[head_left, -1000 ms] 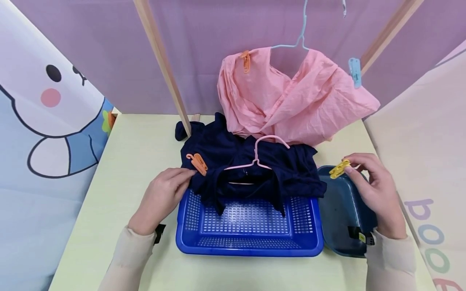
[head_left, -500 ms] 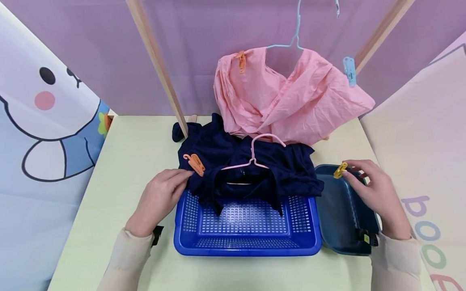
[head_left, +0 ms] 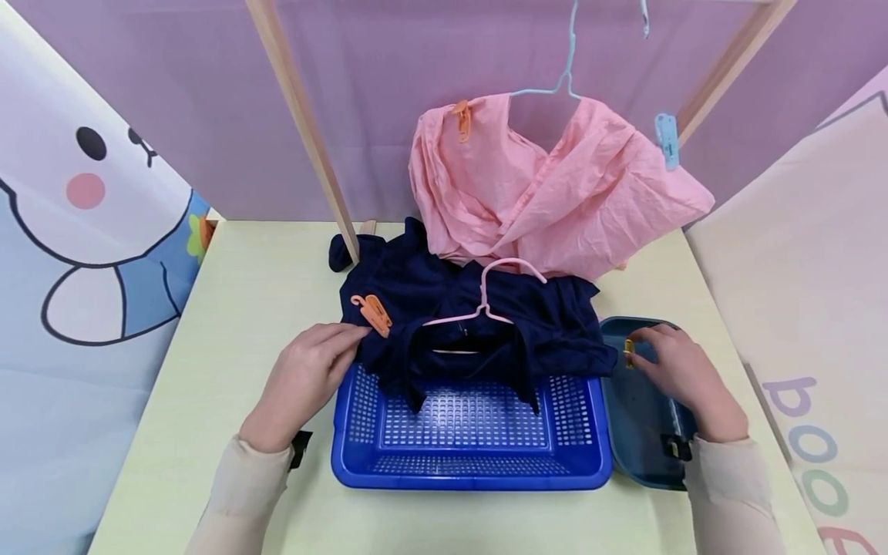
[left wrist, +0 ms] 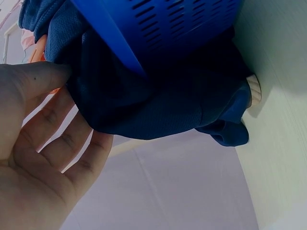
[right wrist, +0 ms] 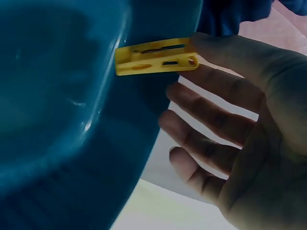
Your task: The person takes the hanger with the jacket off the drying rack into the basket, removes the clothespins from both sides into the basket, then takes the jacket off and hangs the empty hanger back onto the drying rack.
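Observation:
A navy garment [head_left: 409, 270] on a pink hanger [head_left: 483, 297] lies over the back of the blue basket [head_left: 472, 482]. An orange clothespin [head_left: 375, 316] sits at its left shoulder. My left hand [head_left: 305, 378] pinches the garment's left edge beside that clothespin; in the left wrist view the cloth [left wrist: 129, 110] runs between thumb and fingers. Above the dark teal tray [head_left: 641, 408], my right hand [head_left: 683, 374] pinches one end of a yellow clothespin [right wrist: 156, 56] between thumb and index finger. Its other fingers are spread and loosely bent.
Behind hangs a pink garment [head_left: 527, 185] on a light blue hanger [head_left: 569, 65], with an orange clothespin [head_left: 462, 122] and a blue clothespin [head_left: 667, 141]. Wooden posts [head_left: 298, 116] stand at both sides. A fabric wall [head_left: 798, 270] borders the table's right.
My right hand has moved left and slightly down with the yellow clothespin, closer to the navy garment's right side. The clothespin has turned more upright. My left hand stays at the garment's edge.

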{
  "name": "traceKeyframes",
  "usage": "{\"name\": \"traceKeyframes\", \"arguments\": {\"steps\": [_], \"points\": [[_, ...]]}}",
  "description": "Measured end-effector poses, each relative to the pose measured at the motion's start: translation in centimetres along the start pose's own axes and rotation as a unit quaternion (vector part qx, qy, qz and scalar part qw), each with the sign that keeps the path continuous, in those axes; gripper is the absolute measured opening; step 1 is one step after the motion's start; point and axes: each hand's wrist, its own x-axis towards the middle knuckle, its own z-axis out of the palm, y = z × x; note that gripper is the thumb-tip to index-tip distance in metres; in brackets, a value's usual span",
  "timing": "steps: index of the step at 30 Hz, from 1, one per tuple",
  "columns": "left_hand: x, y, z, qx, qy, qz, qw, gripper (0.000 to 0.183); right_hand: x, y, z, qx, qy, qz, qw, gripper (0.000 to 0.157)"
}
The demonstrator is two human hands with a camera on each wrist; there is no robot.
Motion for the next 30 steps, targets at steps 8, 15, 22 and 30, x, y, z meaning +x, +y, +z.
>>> {"name": "traceKeyframes", "arguments": {"steps": [8,15,22,30], "points": [[0.0,0.0,0.0,-0.005,0.003,0.004,1.0,0.027,0.5,0.3,0.8,0.005,-0.042,0.02,0.999,0.03],[0.0,0.0,0.0,-0.006,0.005,0.006,1.0,0.027,0.6,0.4,1.2,0.011,-0.043,0.029,0.999,0.032],[0.0,0.0,-0.1,-0.004,0.003,0.004,1.0,0.027,0.3,0.1,0.8,0.008,-0.002,0.011,1.0,0.029],[0.0,0.0,-0.1,-0.005,0.003,0.003,1.0,0.027,-1.0,-3.7,-2.7,-0.007,0.13,-0.032,0.991,0.031]]}}
